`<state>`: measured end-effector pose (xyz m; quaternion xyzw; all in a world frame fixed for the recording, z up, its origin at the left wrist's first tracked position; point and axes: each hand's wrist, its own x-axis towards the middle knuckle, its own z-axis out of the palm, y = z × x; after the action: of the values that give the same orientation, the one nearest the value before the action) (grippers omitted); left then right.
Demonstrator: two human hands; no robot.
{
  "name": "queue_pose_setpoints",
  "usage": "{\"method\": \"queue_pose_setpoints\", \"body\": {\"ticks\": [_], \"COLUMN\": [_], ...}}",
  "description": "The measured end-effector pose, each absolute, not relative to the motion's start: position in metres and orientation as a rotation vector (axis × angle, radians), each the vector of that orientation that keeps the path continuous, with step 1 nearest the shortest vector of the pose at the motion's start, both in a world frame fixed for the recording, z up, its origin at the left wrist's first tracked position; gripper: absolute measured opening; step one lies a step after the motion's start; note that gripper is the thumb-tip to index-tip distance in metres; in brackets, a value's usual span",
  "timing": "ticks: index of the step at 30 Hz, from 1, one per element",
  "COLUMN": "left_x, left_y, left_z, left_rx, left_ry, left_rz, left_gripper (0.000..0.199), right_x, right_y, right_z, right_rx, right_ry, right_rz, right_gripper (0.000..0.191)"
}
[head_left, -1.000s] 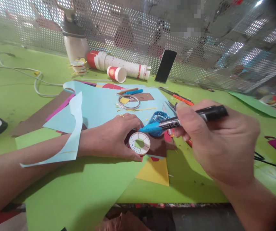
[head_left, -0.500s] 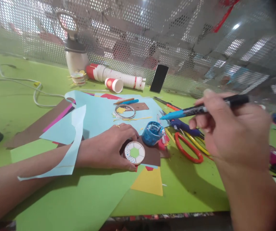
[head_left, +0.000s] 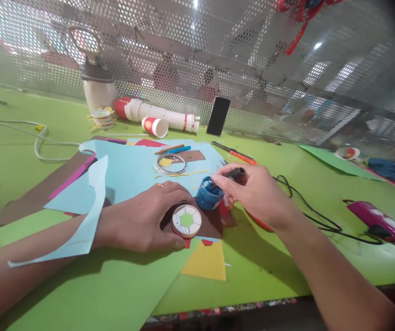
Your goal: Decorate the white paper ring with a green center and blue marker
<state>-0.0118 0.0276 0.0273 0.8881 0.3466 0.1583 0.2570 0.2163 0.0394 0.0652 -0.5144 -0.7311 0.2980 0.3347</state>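
Note:
My left hand (head_left: pixel 149 214) curls around a round white disc (head_left: pixel 194 223), thumb at its near edge. A green hexagon fills the disc's middle, with black lines running outward and blue dots in some sections. Just beyond it stands a small jar of blue paint (head_left: pixel 207 198), its wall smeared blue. My right hand (head_left: pixel 257 191) grips a black marker pen (head_left: pixel 236 174) over the jar. The pen's lower end is hidden by my fingers and the jar. A light blue paper strip (head_left: pixel 97 202) drapes over my left wrist.
Coloured paper sheets (head_left: pixel 124 161) and a tape ring (head_left: pixel 171 170) lie beyond my hands. Farther back are stacked paper cups (head_left: pixel 164 115), a white spray bottle (head_left: pixel 99 94) and a phone (head_left: pixel 218 116). A magenta tool (head_left: pixel 378 219) with a black cord lies right.
My right hand has moved left and down, bringing the marker pen from the air to the paint jar. My left hand stays around the disc. The view has turned slightly right.

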Motion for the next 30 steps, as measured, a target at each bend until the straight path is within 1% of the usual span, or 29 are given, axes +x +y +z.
{"method": "queue_pose_setpoints", "body": {"ticks": [4, 10, 13, 16, 22, 26, 30], "left_x": [-0.015, -0.013, -0.012, -0.012, -0.013, -0.011, -0.01], "left_y": [0.031, 0.032, 0.032, 0.033, 0.033, 0.035, 0.034], "left_z": [0.026, 0.023, 0.022, 0.021, 0.021, 0.022, 0.024], "left_rx": [2.405, 2.397, 2.407, 2.418, 2.43, 2.437, 2.428], "left_ry": [0.886, 0.873, 0.875, 0.881, 0.872, 0.842, 0.866], "left_rz": [0.438, 0.485, 0.485, 0.479, 0.488, 0.495, 0.491], "left_gripper": [0.053, 0.049, 0.048, 0.048, 0.045, 0.04, 0.042], "right_x": [0.223, 0.225, 0.225, 0.226, 0.225, 0.217, 0.209], "right_y": [0.04, 0.041, 0.041, 0.041, 0.039, 0.034, 0.017], "right_z": [0.07, 0.066, 0.064, 0.066, 0.071, 0.075, 0.074], "right_rx": [-1.326, -1.351, -1.316, -1.265, -1.034, -0.857, -0.911], "right_ry": [-1.897, -1.975, -1.982, -1.864, -1.529, -1.359, -1.379], "right_rz": [0.842, 0.813, 0.656, 0.481, 0.337, 0.393, 0.555], "right_gripper": [0.017, 0.021, 0.025, 0.032, 0.029, 0.035, 0.034]}}
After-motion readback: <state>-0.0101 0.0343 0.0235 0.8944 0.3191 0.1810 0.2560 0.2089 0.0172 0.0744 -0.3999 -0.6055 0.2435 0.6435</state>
